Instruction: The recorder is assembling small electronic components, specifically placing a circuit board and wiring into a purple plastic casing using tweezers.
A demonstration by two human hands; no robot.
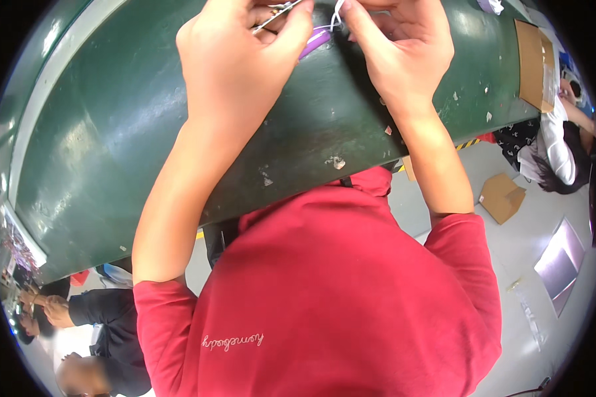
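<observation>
My left hand (242,69) is closed, with a thin silvery strip-like piece (272,18) between thumb and fingers; its exact kind does not show. Across from it my right hand (407,56) pinches a thin white cord (336,14) that bends in a narrow loop at the thumb tip. Below the cord, between the two hands, a small purple piece (316,43) lies at a slant close over the green table (324,106). The top edge of the picture cuts off part of both hands, and my left thumb hides one end of the purple piece.
An open cardboard box (535,66) stands at the table's right end. A white crumpled bit (491,6) lies at the far right. People sit at right and lower left. On the floor at right are a cardboard piece (502,198) and a shiny panel (560,264).
</observation>
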